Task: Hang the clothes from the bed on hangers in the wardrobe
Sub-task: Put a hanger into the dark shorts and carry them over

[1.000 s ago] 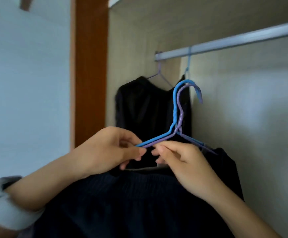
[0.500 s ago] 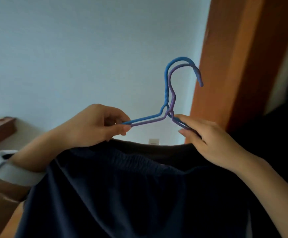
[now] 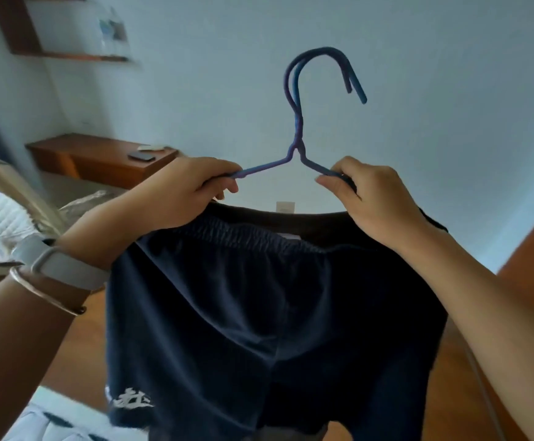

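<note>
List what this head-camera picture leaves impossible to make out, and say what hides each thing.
- Hangers: two hooks show, but the lower bars lie hidden behind both hands and the shorts.
- Left hand and right hand: whether they pinch waistband along with wire is hidden by the fingers.
- Shelf items: blurred.
- Items on the wooden unit: too small.
- Wardrobe: out of frame.

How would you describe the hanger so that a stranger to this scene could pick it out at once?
Start at the pale blue wall straight ahead. In front of it the left hand and right hand hold up navy shorts. The hanger rises between them: two thin blue and purple wire hangers nested, hooks free.
</note>
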Action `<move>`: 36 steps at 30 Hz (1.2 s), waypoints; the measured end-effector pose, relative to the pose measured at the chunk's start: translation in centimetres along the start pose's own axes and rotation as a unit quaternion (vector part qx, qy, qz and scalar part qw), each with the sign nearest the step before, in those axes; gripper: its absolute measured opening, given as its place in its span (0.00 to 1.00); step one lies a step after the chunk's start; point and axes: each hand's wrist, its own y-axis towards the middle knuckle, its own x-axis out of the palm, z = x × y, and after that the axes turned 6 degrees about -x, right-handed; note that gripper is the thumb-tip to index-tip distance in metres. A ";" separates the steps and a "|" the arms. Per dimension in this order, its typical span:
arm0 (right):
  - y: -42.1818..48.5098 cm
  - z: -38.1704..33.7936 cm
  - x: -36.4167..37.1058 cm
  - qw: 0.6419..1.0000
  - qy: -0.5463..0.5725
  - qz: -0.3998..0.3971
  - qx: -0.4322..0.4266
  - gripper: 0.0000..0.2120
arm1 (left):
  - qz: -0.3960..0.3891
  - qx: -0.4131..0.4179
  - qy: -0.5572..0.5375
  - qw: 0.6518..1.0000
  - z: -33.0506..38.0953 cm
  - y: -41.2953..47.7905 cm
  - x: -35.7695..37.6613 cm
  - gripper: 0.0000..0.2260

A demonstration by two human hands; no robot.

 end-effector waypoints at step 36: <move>48.7 -5.9 50.7 0.811 0.348 -0.224 -0.414 0.18 | 0.336 -0.510 0.189 0.769 -40.5 10.9 -1.7 0.10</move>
